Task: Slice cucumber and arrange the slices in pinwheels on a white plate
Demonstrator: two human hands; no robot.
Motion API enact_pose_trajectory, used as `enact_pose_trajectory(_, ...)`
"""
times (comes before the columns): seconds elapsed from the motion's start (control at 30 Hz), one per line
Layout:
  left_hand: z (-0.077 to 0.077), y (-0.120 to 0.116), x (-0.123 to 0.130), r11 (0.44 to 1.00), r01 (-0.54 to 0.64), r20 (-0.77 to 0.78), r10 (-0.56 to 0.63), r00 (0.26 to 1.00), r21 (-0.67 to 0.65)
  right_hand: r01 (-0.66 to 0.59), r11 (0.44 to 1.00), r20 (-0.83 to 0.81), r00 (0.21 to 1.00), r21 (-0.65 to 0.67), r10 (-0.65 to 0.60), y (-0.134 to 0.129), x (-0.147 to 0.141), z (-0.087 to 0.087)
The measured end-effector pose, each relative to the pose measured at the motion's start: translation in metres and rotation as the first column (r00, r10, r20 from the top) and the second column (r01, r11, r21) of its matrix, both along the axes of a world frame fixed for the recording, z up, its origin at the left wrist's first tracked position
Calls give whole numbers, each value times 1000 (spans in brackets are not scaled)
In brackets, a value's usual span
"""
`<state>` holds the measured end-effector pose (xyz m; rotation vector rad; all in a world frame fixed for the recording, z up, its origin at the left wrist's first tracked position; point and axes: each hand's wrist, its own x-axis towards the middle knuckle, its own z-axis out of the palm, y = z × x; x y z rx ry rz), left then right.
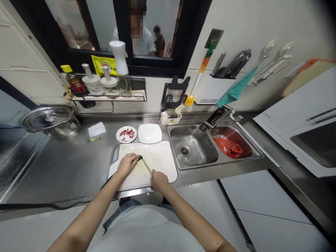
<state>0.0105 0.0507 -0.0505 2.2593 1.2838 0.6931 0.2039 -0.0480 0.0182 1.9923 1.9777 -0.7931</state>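
Note:
A white cutting board (165, 159) with a grey handle end lies on the steel counter in front of me. On it, my left hand (127, 164) has its fingers closed over a dark green piece of cucumber (140, 158), most of it hidden. My right hand (159, 181) grips a knife (147, 165), its blade slanting up and left to the cucumber. One thin pale cucumber slice (123, 147) lies near the board's upper left corner. Behind the board stand a small plate (119, 135) with chopped red bits and a bare white square dish (150, 133).
To the right is a double sink (193, 136) with a red plastic bag (228, 147) in one basin. A lidded steel pot (64, 124) and a white cloth (96, 129) are at left. Bottles stand on a wall rack (110, 96); a person (143, 43) shows in the window.

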Motion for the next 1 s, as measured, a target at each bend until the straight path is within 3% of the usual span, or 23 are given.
enact_pose_trajectory(0.53, -6, 7, 1, 998, -41, 0, 41, 999, -38, 4, 999, 31, 1000, -50, -3, -11, 11, 16)
enact_pose_trajectory(0.77, 3, 5, 3, 992, -94, -15, 93, 996, -79, 63, 998, -59, 996, -31, -65, -11, 28, 18)
enact_pose_trajectory(1.0, 7, 3, 5, 982, -159, 50, 164, 985, -98, 67, 997, 61, 996, 31, -68, -6, 31, 14)
